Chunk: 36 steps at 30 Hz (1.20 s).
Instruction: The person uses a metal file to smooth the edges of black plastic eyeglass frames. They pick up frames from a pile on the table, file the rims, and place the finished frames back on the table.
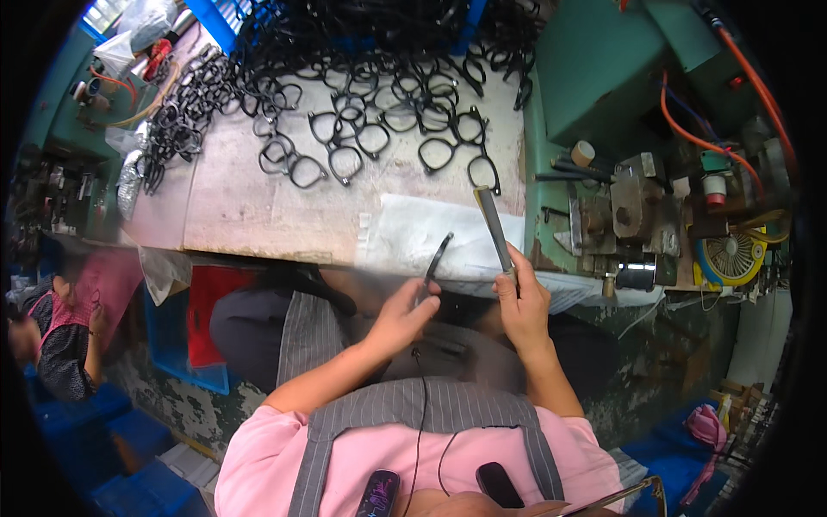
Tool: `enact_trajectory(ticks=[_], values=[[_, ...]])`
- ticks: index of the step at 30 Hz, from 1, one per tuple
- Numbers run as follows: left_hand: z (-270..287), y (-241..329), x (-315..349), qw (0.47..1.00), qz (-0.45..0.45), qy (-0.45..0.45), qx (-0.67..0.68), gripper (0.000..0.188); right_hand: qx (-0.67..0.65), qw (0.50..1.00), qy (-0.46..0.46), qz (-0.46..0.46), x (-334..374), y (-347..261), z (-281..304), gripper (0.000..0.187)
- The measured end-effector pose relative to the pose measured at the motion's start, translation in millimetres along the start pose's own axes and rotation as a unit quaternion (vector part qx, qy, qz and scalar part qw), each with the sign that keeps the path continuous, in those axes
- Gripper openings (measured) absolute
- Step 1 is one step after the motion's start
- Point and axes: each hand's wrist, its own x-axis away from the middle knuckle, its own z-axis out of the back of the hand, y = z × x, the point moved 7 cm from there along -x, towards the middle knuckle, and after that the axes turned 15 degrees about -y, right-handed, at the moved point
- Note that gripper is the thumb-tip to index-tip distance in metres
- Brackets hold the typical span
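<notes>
My left hand (408,312) is closed on a dark eyeglass frame (440,253), which I see nearly edge-on as a thin black curve pointing up over the table's front edge. In my right hand (525,303) is a long, flat grey file (494,231), gripped at its lower end and tilted up to the left, with a yellowish tip. File and frame are apart. Beneath them on the table lies a white sheet (393,226). Beyond it several loose black eyeglass frames (346,162) are spread about, and the fingers hide part of the frame I hold.
A heap of black frames and a blue crate (476,24) fill the far side of the table (250,215). Green machinery (594,77) with metal fixtures and a yellow fan (730,257) stands at right. Another person (65,336) sits at far left, near a red bin (209,310).
</notes>
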Motion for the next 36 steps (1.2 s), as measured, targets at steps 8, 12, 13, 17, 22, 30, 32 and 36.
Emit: enact_trajectory(ticks=[8, 12, 13, 17, 22, 30, 32, 36], values=[[17, 1, -12, 0.939, -0.077, 0.144, -0.301, 0.025, 0.136, 0.974, -0.116, 0.142, 46, -6, -14, 0.056], [17, 7, -14, 0.918, -0.114, 0.147, -0.35, 0.024, 0.155, 0.968, -0.166, 0.109, 56, 2, -23, 0.058], [17, 6, -15, 0.912, -0.111, 0.15, -0.365, 0.023, 0.157, 0.967, -0.169, 0.112, 57, 2, -23, 0.058], [18, 0, -17, 0.915, -0.093, 0.14, -0.368, 0.021, 0.185, 0.958, -0.191, 0.106, 55, 1, -26, 0.06], [18, 3, -17, 0.91, -0.101, 0.13, -0.381, 0.018, 0.219, 0.939, -0.253, 0.079, 38, 1, -42, 0.062], [18, 4, -17, 0.924, -0.077, 0.121, -0.353, 0.015, 0.241, 0.921, -0.296, 0.075, 25, 0, -47, 0.068], [19, 4, -16, 0.924, -0.078, 0.121, -0.355, 0.014, 0.225, 0.923, -0.305, 0.062, 36, -2, -41, 0.07], [16, 7, -16, 0.901, -0.118, 0.127, -0.397, 0.014, 0.215, 0.929, -0.291, 0.076, 34, -1, -47, 0.062]])
